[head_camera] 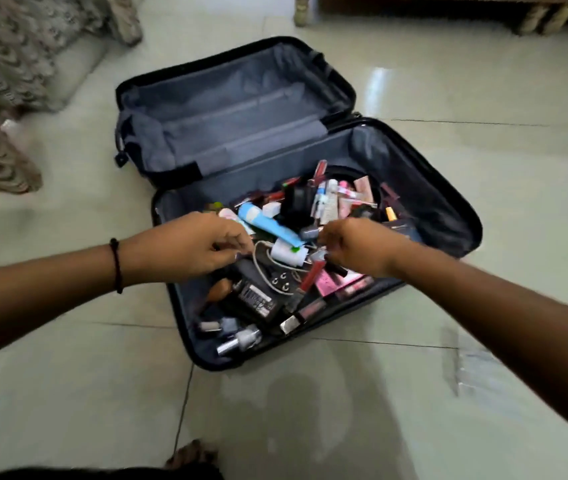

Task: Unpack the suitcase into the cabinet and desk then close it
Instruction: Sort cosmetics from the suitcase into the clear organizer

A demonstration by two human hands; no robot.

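Note:
A dark hard-shell suitcase (448,216) lies open on the floor. Its far half (234,109) shows only grey lining. The near half is heaped with cosmetics: a light-blue tube (268,225), a white bottle (287,252), a white cable (261,271), a black power adapter (258,299), a red lip gloss (310,278), pink boxes (331,282) and nail polish bottles (241,341). My left hand (192,247) hovers over the pile's left side with fingers curled; what it pinches is hidden. My right hand (358,247) reaches in from the right and pinches a small cosmetic item at its fingertips.
Glossy pale floor tiles (310,410) surround the suitcase. A patterned fabric-covered piece of furniture (5,81) stands at the left. Wooden furniture legs (301,10) show at the top. My foot (194,455) is at the bottom edge.

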